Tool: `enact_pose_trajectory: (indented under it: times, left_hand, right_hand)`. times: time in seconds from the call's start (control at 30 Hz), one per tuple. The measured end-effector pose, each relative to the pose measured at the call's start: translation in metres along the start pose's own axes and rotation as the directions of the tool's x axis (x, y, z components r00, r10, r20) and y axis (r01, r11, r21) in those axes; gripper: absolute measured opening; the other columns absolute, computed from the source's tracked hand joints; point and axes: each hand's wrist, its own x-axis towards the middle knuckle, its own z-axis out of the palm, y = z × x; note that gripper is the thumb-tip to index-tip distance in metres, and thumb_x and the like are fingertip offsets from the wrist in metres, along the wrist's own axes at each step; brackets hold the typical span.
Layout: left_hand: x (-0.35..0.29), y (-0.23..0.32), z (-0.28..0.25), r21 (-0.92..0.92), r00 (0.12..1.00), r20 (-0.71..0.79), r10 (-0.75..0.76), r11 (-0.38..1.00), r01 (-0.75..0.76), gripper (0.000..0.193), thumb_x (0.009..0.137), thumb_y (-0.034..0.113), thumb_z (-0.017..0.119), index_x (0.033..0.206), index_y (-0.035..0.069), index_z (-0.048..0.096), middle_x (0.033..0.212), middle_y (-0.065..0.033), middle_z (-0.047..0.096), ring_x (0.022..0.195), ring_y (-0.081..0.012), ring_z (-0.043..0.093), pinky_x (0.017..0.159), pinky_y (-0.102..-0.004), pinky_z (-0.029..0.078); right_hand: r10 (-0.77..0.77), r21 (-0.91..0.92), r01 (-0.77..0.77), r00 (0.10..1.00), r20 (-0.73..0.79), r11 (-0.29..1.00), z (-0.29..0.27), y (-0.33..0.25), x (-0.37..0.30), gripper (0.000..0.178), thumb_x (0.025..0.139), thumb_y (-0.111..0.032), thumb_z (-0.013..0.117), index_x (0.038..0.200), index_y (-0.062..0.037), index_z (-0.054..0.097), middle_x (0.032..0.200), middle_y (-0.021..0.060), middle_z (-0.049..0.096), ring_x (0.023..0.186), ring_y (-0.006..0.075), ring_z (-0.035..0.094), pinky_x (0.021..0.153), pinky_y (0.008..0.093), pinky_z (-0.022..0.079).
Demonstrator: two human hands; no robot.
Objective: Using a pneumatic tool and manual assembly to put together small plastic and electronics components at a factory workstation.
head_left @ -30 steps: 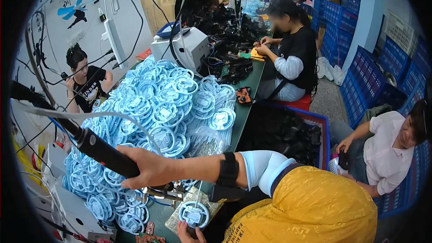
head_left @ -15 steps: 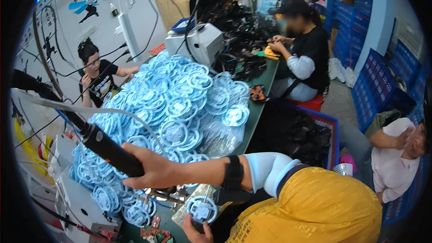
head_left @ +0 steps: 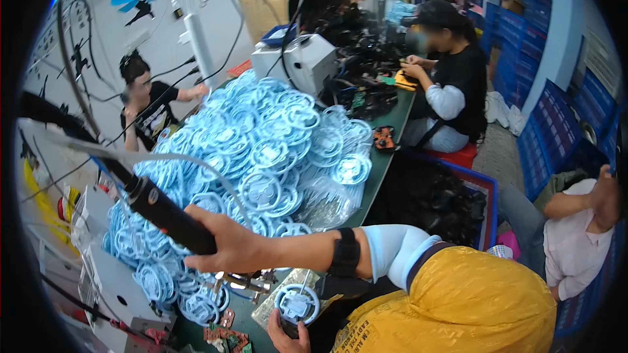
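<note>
My right hand (head_left: 226, 242), reaching in from the right, is wrapped round a black powered screwdriver (head_left: 167, 216) slung at an angle from the upper left. A dark band circles its wrist. Low in the view, my left hand (head_left: 288, 336) grips a light blue toy steering wheel (head_left: 297, 304) at its lower edge. A dark part shows between thumb and fingers beneath the wheel. The wheel rests against a pale, tape-wrapped block (head_left: 271, 307). Just left of it is a metal fitting (head_left: 245, 282), partly hidden under my right forearm.
A large heap of light blue wheels (head_left: 255, 150) covers the green table (head_left: 386, 176). Circuit boards (head_left: 226, 336) lie at the near edge. A grey machine box (head_left: 297, 62) stands behind the heap. Several co-workers sit around; a blue crate (head_left: 492, 212) holds black parts.
The whole scene has shifted slightly rightward in view. Both my hands keep their holds. The person at the right has raised a hand higher.
</note>
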Motion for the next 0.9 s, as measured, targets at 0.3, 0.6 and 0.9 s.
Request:
enact_pose_trajectory:
  times: [0.3,0.6,0.9]
  left_hand:
    - [0.008,-0.005,0.012,-0.125,0.997,0.041,-0.07,0.989,0.074,0.066,0.074,0.009,0.077,0.133,-0.002,0.048,0.122,-0.0223,0.057,0.111,-0.0411,0.056,0.099,-0.045,0.044]
    - [0.012,-0.005,0.006,-0.1,0.997,0.033,-0.075,0.992,0.078,0.071,0.072,0.006,0.077,0.135,-0.002,0.046,0.127,-0.0213,0.057,0.116,-0.0394,0.056,0.102,-0.046,0.043]
    - [0.011,-0.005,0.005,-0.113,0.997,0.031,-0.072,0.991,0.075,0.071,0.071,0.006,0.078,0.134,-0.002,0.047,0.129,-0.0195,0.057,0.119,-0.0377,0.055,0.102,-0.0463,0.042]
  right_hand:
    - [0.085,0.018,-0.084,0.995,-0.06,0.996,-0.007,-0.002,-0.005,0.047,0.076,-0.02,0.081,0.111,-0.0015,0.056,0.079,-0.0006,0.054,0.068,0.0089,0.054,0.059,0.0256,0.045]
    - [0.011,0.072,-0.007,0.999,-0.052,0.997,0.006,0.008,-0.005,0.041,0.082,-0.001,0.073,0.119,0.0039,0.058,0.082,0.0036,0.06,0.068,0.012,0.063,0.06,0.026,0.051]
    - [0.005,0.036,-0.003,0.999,-0.051,0.999,0.022,0.018,-0.01,0.042,0.082,-0.003,0.073,0.12,0.0042,0.057,0.084,0.0036,0.061,0.07,0.0124,0.064,0.061,0.0263,0.052]
